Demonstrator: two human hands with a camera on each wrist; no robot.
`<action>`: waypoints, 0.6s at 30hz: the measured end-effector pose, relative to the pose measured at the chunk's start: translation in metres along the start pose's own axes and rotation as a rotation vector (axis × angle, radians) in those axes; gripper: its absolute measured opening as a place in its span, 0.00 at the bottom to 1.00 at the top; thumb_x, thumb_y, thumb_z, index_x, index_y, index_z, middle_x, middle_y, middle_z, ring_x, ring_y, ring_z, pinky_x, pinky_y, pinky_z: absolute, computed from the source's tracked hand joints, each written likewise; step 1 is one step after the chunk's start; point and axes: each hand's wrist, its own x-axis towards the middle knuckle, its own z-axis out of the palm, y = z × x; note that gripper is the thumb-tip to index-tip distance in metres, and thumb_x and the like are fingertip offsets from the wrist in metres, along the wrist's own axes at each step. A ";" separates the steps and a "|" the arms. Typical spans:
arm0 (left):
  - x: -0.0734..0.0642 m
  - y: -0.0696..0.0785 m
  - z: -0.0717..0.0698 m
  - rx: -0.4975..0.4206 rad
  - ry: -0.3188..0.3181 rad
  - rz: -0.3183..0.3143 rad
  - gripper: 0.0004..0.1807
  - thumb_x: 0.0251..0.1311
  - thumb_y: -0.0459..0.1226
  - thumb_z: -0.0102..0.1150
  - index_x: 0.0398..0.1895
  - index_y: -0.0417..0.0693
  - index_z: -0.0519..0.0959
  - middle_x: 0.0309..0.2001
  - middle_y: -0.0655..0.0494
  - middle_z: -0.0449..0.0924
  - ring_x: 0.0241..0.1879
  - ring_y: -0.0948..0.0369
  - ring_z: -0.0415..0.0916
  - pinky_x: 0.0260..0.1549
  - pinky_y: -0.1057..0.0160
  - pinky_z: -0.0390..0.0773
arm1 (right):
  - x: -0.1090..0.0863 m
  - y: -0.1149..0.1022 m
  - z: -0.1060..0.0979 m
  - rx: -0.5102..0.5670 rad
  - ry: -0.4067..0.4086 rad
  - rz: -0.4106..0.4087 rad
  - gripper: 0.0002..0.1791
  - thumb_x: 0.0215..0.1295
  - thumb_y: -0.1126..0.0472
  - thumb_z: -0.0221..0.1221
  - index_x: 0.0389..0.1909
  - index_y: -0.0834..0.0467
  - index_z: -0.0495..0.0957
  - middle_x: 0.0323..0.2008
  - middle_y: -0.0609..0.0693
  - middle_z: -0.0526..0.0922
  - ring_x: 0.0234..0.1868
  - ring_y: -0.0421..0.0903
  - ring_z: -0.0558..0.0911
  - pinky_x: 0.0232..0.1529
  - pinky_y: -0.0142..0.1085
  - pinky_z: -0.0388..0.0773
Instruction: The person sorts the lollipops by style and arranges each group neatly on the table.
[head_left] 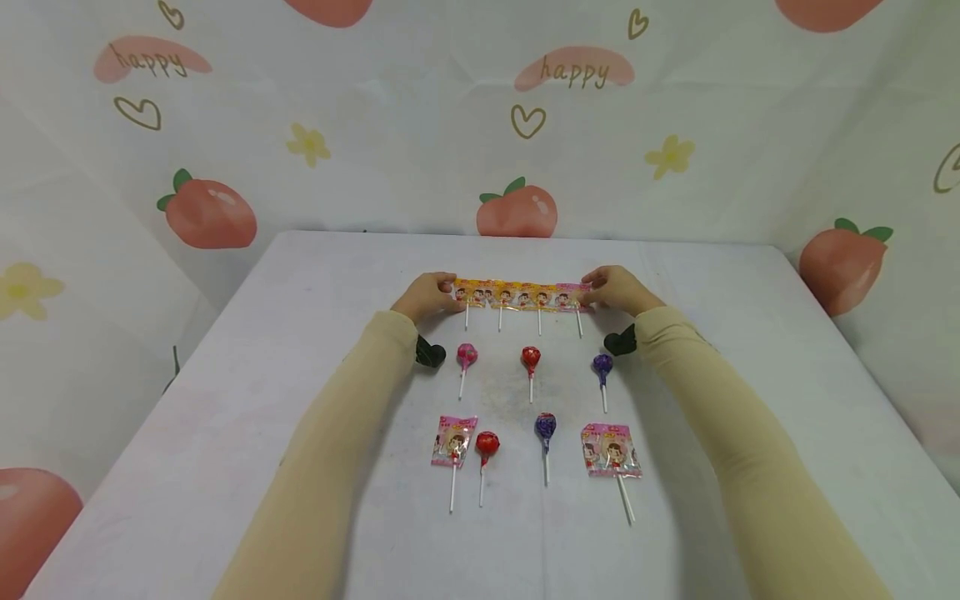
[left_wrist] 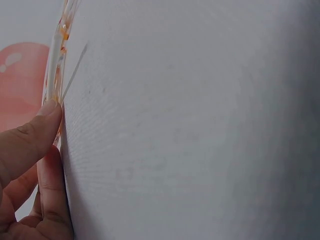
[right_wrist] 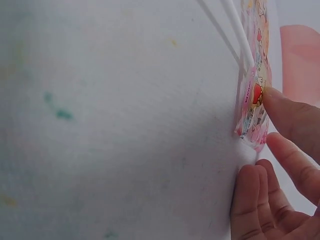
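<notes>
A row of flat wrapped lollipops (head_left: 504, 294), yellow-orange with a pink one at the right end, lies toward the back of the table, white sticks pointing to the front. At its left end, my left hand (head_left: 429, 297) pinches the orange wrapper, the thumb (left_wrist: 42, 122) on its edge in the left wrist view. My right hand (head_left: 619, 289) holds the outer edge of the pink-wrapped lollipop (right_wrist: 254, 102) between thumb and index finger; its other fingers rest low by the table. Nearer the front lie a pink ball lollipop (head_left: 467, 356), a red one (head_left: 531, 357) and a purple one (head_left: 602, 364).
In the front row lie a pink-wrapped flat lollipop (head_left: 454, 442), a red ball lollipop (head_left: 487, 443), a purple one (head_left: 546, 426) and another pink-wrapped flat lollipop (head_left: 611, 450). A white cloth (head_left: 540, 550) covers the table. A printed curtain (head_left: 420, 108) hangs behind it.
</notes>
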 end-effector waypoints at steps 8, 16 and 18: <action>0.001 -0.001 -0.001 0.006 0.000 0.007 0.38 0.58 0.40 0.67 0.72 0.49 0.63 0.53 0.50 0.70 0.52 0.55 0.63 0.61 0.54 0.62 | 0.000 0.000 -0.001 0.011 0.002 -0.005 0.28 0.67 0.57 0.60 0.64 0.65 0.66 0.63 0.65 0.67 0.52 0.53 0.72 0.56 0.43 0.70; 0.003 -0.003 0.000 -0.008 0.002 0.012 0.38 0.57 0.40 0.67 0.71 0.50 0.64 0.54 0.49 0.71 0.52 0.55 0.64 0.60 0.55 0.63 | -0.017 -0.002 -0.013 0.259 0.011 -0.095 0.29 0.71 0.61 0.54 0.68 0.69 0.59 0.66 0.69 0.63 0.62 0.58 0.70 0.62 0.44 0.70; 0.003 -0.003 0.000 0.000 0.003 0.012 0.38 0.57 0.40 0.67 0.71 0.49 0.64 0.54 0.50 0.71 0.52 0.55 0.64 0.58 0.56 0.63 | -0.024 -0.005 -0.021 0.340 0.015 -0.125 0.30 0.72 0.60 0.52 0.69 0.70 0.57 0.67 0.68 0.62 0.66 0.59 0.67 0.65 0.45 0.67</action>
